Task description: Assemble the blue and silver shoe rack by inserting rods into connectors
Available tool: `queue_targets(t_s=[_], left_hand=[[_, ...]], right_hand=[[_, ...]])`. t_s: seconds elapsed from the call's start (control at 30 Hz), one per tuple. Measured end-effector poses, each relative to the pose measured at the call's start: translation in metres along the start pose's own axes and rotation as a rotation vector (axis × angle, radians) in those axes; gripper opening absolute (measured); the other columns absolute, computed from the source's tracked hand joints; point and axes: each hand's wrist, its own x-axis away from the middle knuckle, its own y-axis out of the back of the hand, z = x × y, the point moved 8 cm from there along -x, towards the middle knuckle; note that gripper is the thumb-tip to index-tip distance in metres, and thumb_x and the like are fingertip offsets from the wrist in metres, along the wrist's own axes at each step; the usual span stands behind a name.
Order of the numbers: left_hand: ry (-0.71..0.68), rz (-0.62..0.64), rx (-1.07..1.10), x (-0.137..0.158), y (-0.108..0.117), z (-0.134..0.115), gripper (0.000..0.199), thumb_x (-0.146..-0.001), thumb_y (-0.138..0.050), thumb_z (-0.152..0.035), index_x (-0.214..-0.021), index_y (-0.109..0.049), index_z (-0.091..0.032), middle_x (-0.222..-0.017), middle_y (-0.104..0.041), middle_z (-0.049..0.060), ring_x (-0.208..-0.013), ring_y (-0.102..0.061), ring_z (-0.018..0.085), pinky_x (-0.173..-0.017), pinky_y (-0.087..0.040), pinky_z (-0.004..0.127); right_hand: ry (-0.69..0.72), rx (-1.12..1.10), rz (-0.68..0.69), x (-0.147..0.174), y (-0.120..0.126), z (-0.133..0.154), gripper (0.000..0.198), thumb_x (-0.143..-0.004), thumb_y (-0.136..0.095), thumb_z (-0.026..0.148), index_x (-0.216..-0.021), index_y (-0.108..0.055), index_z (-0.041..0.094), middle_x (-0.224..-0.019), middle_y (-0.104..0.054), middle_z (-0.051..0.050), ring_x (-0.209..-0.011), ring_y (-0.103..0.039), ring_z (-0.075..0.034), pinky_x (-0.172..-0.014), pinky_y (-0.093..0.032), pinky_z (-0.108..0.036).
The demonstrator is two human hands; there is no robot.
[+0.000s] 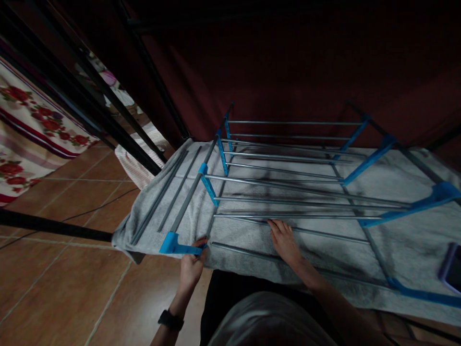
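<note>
A rack frame of grey metal tubes point(288, 203) with blue plastic brackets lies on its side on a grey blanket point(248, 278). My left hand point(192, 264) is closed around the end of the front left blue bracket point(180, 246), beside the near end of a loose-looking front tube point(245, 251). My right hand point(284, 240) has its fingers curled over a thin metal tube point(327, 233) near the front of the frame; the thumb is hidden. On the right side are further blue brackets point(406, 206), joined by long grey tubes.
Several separate grey tubes point(158, 202) lie on the blanket at the left. A phone point(453, 269) rests at the right edge. Black metal posts point(93, 91) stand at the left, above a tiled floor point(68, 278) with a cable. A dark red wall point(288, 67) is behind.
</note>
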Motion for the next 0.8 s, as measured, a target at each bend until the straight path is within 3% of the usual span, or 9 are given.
queue_targets(t_s=[0.23,0.4,0.57,0.67,0.8], left_hand=[[-0.025,-0.013,-0.010,0.000,0.000,-0.002,0.027,-0.070,-0.075,-0.028,-0.097,-0.076,-0.022,-0.114,-0.074,0.010,-0.119,-0.063,0.032,-0.113,-0.041,0.045],[-0.119,0.003,-0.096,-0.002,-0.001,0.007,0.038,-0.075,-0.072,-0.034,-0.110,-0.071,-0.020,-0.119,-0.071,0.011,-0.118,-0.063,0.032,-0.111,-0.044,0.049],[-0.233,-0.008,-0.218,-0.007,-0.001,0.020,0.046,-0.081,-0.067,-0.041,-0.120,-0.067,-0.017,-0.123,-0.067,0.015,-0.116,-0.064,0.032,-0.105,-0.050,0.054],[-0.285,-0.006,-0.264,-0.009,-0.002,0.023,0.042,-0.084,-0.064,-0.041,-0.118,-0.069,-0.017,-0.125,-0.066,0.015,-0.119,-0.063,0.032,-0.108,-0.048,0.055],[-0.311,0.014,-0.265,-0.005,-0.005,0.027,0.041,-0.089,-0.061,-0.040,-0.123,-0.068,-0.018,-0.127,-0.066,0.015,-0.122,-0.062,0.031,-0.109,-0.048,0.054]], right_hand=[[0.156,-0.076,0.076,-0.031,-0.003,0.052,0.042,-0.101,-0.041,0.024,-0.141,-0.054,0.019,-0.141,-0.058,-0.013,-0.130,-0.051,-0.029,-0.112,-0.036,-0.049],[0.263,-0.158,0.111,-0.082,-0.028,0.102,0.045,-0.099,-0.049,0.025,-0.143,-0.052,0.015,-0.152,-0.049,-0.013,-0.142,-0.043,-0.028,-0.119,-0.034,-0.048],[0.322,-0.179,0.114,-0.125,-0.057,0.134,0.051,-0.099,-0.048,0.024,-0.149,-0.046,0.010,-0.152,-0.049,-0.015,-0.140,-0.047,-0.028,-0.120,-0.036,-0.046],[0.330,-0.196,0.140,-0.145,-0.071,0.144,0.053,-0.100,-0.045,0.022,-0.153,-0.042,0.015,-0.156,-0.046,-0.010,-0.144,-0.042,-0.024,-0.120,-0.036,-0.041],[0.308,-0.281,0.273,-0.158,-0.093,0.149,0.053,-0.101,-0.043,0.021,-0.153,-0.042,0.028,-0.152,-0.051,-0.001,-0.145,-0.041,-0.020,-0.120,-0.037,-0.041]])
